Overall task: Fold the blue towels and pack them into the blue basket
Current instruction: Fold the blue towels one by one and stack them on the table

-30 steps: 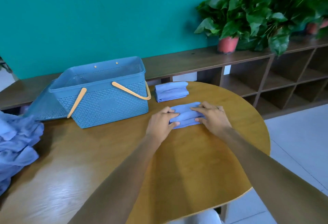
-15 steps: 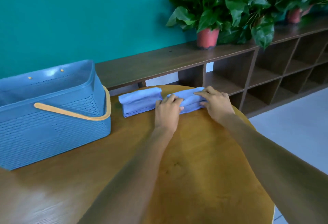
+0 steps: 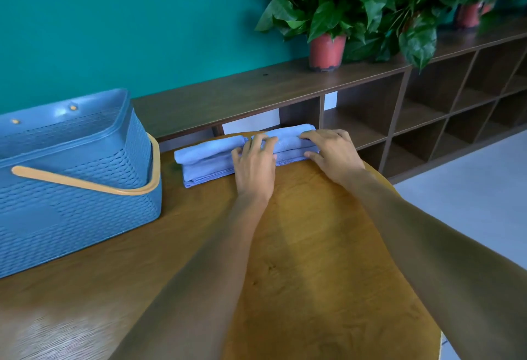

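A folded blue towel [image 3: 288, 144] lies at the far edge of the round wooden table [image 3: 313, 245]. My left hand [image 3: 253, 164] grips its left end, fingers curled over the top. My right hand [image 3: 332, 152] holds its right end, fingers on top and thumb against the front. A second folded blue towel [image 3: 204, 161] lies just to the left, touching the first. The blue basket [image 3: 85, 205] with orange handles stands on the table at the left, apart from both towels; what lies inside it is hidden.
A long dark wooden shelf unit [image 3: 370, 108] runs behind the table along the teal wall. Potted plants in red pots [image 3: 326, 51] stand on it. Grey floor [image 3: 470, 194] lies to the right of the table's edge.
Both hands have slid the folded towel away from me to the far edge, beside the other folded towel. The view has swung right, so the pile of loose towels is out of sight.
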